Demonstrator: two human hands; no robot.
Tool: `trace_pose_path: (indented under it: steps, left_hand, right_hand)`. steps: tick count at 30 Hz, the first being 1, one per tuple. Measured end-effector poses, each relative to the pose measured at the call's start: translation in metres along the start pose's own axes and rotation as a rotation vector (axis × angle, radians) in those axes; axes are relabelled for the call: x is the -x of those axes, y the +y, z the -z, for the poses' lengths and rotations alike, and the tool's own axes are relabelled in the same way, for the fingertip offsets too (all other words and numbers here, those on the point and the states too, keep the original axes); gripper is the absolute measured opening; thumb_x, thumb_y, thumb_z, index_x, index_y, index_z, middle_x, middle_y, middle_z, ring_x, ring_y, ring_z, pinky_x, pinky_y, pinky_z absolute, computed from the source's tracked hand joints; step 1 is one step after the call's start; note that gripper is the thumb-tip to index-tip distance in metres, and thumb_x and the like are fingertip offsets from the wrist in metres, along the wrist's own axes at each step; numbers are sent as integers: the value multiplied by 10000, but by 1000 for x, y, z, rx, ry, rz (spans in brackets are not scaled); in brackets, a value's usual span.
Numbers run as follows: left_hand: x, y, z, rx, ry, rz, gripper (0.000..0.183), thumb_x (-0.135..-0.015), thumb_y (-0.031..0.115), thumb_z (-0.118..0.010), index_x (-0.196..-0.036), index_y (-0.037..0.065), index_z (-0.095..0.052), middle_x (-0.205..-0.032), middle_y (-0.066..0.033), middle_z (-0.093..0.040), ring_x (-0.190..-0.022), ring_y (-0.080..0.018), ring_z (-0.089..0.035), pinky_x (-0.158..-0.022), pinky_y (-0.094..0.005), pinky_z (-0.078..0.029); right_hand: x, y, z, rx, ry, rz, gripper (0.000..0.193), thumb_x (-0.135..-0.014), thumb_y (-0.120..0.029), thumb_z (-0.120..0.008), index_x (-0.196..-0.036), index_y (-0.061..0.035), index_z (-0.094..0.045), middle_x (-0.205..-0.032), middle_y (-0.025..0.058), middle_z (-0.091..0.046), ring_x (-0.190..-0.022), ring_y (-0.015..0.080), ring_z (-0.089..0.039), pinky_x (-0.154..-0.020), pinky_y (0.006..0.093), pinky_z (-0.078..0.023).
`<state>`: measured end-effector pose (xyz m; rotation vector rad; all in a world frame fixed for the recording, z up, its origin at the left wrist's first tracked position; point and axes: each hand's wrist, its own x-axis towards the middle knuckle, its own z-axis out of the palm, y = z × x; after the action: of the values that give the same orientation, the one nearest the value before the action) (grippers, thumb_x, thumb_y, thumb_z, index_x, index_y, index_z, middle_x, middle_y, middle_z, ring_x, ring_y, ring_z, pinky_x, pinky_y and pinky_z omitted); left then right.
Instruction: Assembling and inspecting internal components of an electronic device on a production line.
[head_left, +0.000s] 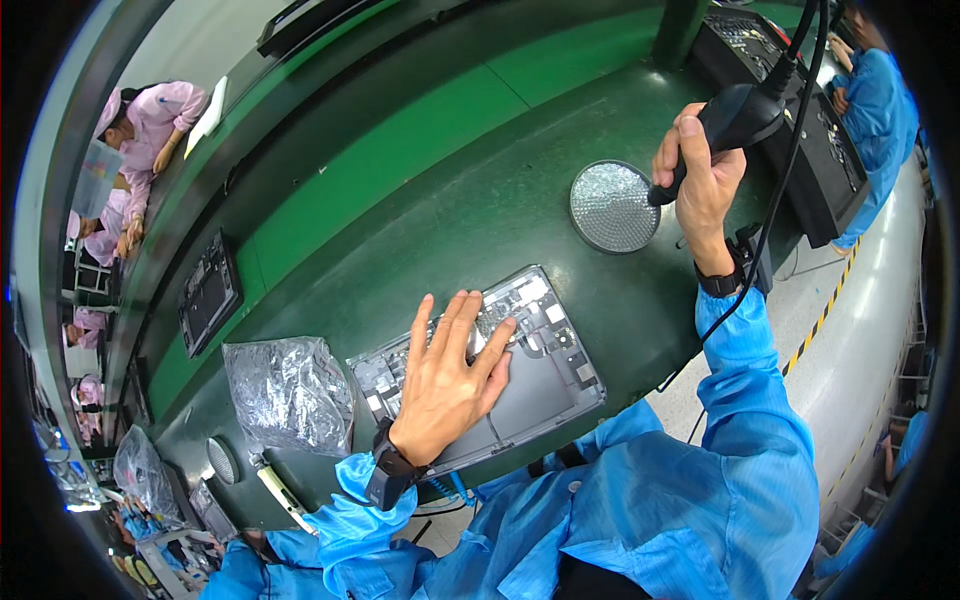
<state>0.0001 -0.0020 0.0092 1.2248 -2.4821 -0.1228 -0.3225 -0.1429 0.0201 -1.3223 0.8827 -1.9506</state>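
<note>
**Left hand (440,390) spread on an opened laptop (545,385), right hand (708,195) around a power screwdriver (745,120)**

The laptop lies flat with its insides facing up, directly beneath the left hand. Its circuit boards run along the side under the fingertips, and dark flat panels show to the right of the thumb. The left hand is open, palm down, with fingers and thumb spread apart; it appears to rest on the parts, though how firmly it presses cannot be told.

The right hand, farther out and well to the right of the left one, is closed around the black power screwdriver. A thick black cord (797,45) leaves the tool's upper end, above the hand. The tool's narrow end points left, at the near right rim of a round dish (612,215) with a finely dimpled surface; whether the two touch is unclear.

The dish sits on the green desk (420,240), just left of the right hand. A crumpled clear plastic bag (290,395) lies left of the left hand, near the laptop. Farther left and nearer the body are a small round dish (222,460) and a pale stick-shaped tool (282,495). Beyond the bag lies another opened laptop (210,295). A long black tray (815,215) stands right of the right hand.
</note>
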Motion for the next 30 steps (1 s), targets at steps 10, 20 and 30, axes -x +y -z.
trace_pose_path:
  steps: [10, 20, 30]
  left_hand:
    - [-1, 1, 2, 2, -2, -2, 483, -895, 153, -826, -1372, 151, -751, -1472, -252, -608, -1377, -419, -621, -1255, -636, -358]
    - [3, 0, -2, -15, 16, -6, 424, -934, 184, -785, -1352, 127, -749, -1471, -245, -594, -1406, -398, -585, -1272, -619, -342]
    - [5, -3, -12, 5, 95, -10, 420, -933, 194, -782, -1342, 105, -748, -1444, -257, -609, -1402, -403, -571, -1247, -628, -364]
  right_hand:
    - [1, 1, 0, 27, -36, 6, 154, -1112, -161, -674, -1048, -24, -645, -652, 12, -606, -522, 82, -547, -504, 247, -401]
    - [-1, -50, -27, -39, -57, 101, 212, -1140, -191, -607, -1130, 20, -631, -696, 57, -589, -549, 128, -554, -533, 307, -478]
    - [90, -51, -140, -342, -346, -175, 123, -1067, -84, -670, -1062, 20, -605, -662, 40, -588, -509, 101, -539, -490, 265, -451]
